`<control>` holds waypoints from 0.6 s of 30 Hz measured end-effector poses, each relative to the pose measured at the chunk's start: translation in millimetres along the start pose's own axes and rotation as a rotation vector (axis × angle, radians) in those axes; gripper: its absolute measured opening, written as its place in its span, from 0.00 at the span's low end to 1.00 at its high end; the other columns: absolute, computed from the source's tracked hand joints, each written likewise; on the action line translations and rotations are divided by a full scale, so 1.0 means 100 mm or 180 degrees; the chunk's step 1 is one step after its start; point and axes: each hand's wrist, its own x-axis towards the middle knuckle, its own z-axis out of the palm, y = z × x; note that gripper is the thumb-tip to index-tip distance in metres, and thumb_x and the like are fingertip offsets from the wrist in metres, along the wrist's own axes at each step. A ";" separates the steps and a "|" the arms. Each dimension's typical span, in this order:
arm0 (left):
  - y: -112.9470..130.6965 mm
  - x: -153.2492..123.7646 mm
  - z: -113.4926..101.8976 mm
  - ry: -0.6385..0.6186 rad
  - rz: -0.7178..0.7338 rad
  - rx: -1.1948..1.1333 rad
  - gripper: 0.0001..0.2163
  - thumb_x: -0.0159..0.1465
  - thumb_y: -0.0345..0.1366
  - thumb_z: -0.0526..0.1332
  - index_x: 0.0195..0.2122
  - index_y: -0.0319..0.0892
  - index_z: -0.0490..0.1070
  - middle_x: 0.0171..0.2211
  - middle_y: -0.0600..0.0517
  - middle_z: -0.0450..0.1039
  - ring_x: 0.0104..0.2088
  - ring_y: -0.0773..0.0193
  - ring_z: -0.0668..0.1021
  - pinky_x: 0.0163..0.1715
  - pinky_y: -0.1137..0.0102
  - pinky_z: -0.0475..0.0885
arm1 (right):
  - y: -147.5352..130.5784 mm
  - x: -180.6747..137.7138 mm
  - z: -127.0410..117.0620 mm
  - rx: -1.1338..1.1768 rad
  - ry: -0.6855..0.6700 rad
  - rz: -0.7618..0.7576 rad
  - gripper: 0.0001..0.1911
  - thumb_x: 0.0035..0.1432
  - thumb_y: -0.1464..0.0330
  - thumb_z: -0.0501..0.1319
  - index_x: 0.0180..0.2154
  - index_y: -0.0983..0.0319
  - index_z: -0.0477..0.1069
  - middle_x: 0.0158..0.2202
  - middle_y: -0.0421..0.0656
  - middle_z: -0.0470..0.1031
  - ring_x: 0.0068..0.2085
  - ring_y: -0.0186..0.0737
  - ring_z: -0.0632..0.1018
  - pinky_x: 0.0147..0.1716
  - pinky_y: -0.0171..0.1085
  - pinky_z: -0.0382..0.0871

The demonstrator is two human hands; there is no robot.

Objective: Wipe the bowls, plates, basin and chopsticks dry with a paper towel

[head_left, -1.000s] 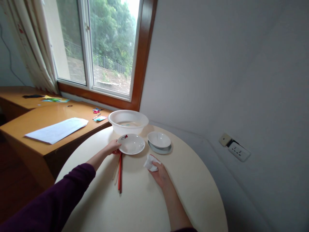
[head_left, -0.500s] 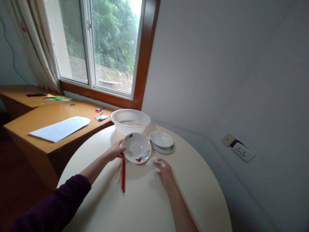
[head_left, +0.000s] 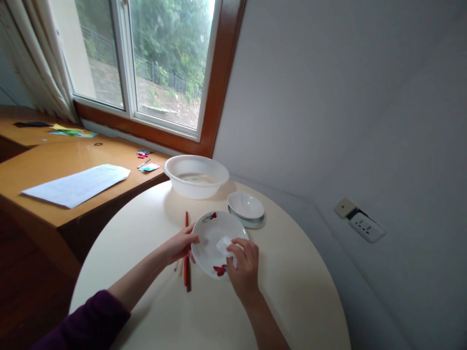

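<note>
Left hand: the left hand (head_left: 180,245), just left of centre, has its fingers curled on the left rim of the white plate (head_left: 211,236), tilting it up towards the camera; the fingers behind the rim are hidden.
Right hand: the right hand (head_left: 243,265) is closed around a small white cloth (head_left: 223,243) and presses it on the plate's inner face; most of the cloth is covered by the fingers (only a crumpled corner shows).
Plate: centre of the frame, above the round table (head_left: 292,291), with red flower marks at its upper and lower edge; its lower right part sits behind the right hand.
Chopsticks: red chopsticks (head_left: 186,253) lie on the table just left of the plate, partly crossed by the left hand; a paler stick beside them is hard to make out.
Other dishes: a white plastic basin (head_left: 196,176) above centre, its contents unclear; to its right a small white bowl (head_left: 245,205) rests on a saucer (head_left: 251,223) mostly hidden beneath it.
Cut off: both arms leave the bottom edge, the left in a purple sleeve (head_left: 87,325).
Surface: cream, bare tabletop.
Room: wooden desk (head_left: 54,160) with a paper sheet (head_left: 75,184) at left, window (head_left: 146,68) in the upper left, grey wall with a socket (head_left: 365,227) at right.
</note>
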 end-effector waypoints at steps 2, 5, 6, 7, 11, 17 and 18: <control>-0.05 0.02 0.00 -0.0008 0.0057 -0.0085 0.29 0.46 0.26 0.57 0.52 0.43 0.60 0.27 0.52 0.73 0.20 0.67 0.75 0.20 0.74 0.71 | -0.08 0.00 0.01 0.0010 -0.0543 -0.0190 0.13 0.51 0.79 0.52 0.34 0.60 0.69 0.34 0.45 0.73 0.38 0.41 0.72 0.38 0.41 0.65; -0.04 0.03 0.00 0.0180 0.0172 -0.0196 0.25 0.45 0.26 0.56 0.47 0.41 0.63 0.23 0.55 0.71 0.18 0.69 0.73 0.17 0.76 0.68 | -0.25 -0.02 0.04 0.0179 -0.1222 -0.0463 0.18 0.53 0.78 0.50 0.45 0.62 0.68 0.39 0.47 0.75 0.41 0.42 0.73 0.42 0.41 0.66; -0.03 0.03 0.00 0.0294 0.0205 -0.0231 0.23 0.45 0.27 0.56 0.45 0.40 0.64 0.22 0.55 0.70 0.17 0.69 0.72 0.15 0.77 0.67 | -0.31 -0.03 0.05 0.0212 -0.1348 -0.0506 0.20 0.54 0.77 0.49 0.48 0.64 0.66 0.42 0.48 0.74 0.44 0.42 0.73 0.45 0.41 0.66; 0.00 0.03 0.00 0.0411 0.0238 -0.0250 0.21 0.44 0.27 0.56 0.42 0.40 0.65 0.21 0.56 0.69 0.16 0.70 0.71 0.14 0.77 0.66 | -0.36 -0.05 0.06 0.0222 -0.1447 -0.0519 0.21 0.55 0.76 0.50 0.51 0.65 0.63 0.46 0.49 0.73 0.47 0.43 0.72 0.47 0.42 0.65; 0.10 -0.01 -0.02 0.0722 0.0320 -0.0096 0.10 0.43 0.28 0.55 0.29 0.39 0.65 0.15 0.58 0.64 0.11 0.72 0.66 0.08 0.78 0.59 | -0.39 -0.13 0.13 0.0141 -0.1772 -0.0487 0.24 0.56 0.72 0.51 0.56 0.67 0.58 0.53 0.49 0.68 0.53 0.44 0.68 0.51 0.43 0.61; 0.20 -0.09 -0.05 0.0457 0.0101 0.0212 0.10 0.43 0.30 0.54 0.29 0.38 0.66 0.14 0.58 0.64 0.09 0.71 0.64 0.04 0.77 0.53 | 0.00 -0.15 0.15 -0.0054 -0.1595 -0.0497 0.22 0.52 0.80 0.50 0.47 0.60 0.69 0.46 0.44 0.74 0.48 0.42 0.73 0.51 0.45 0.58; 0.21 -0.10 -0.06 0.0452 0.0076 0.0179 0.11 0.43 0.29 0.55 0.30 0.38 0.67 0.14 0.58 0.64 0.09 0.73 0.63 0.05 0.78 0.51 | 0.04 -0.14 0.14 -0.0089 -0.1560 -0.0565 0.22 0.52 0.80 0.49 0.45 0.60 0.70 0.46 0.43 0.75 0.48 0.42 0.73 0.51 0.45 0.58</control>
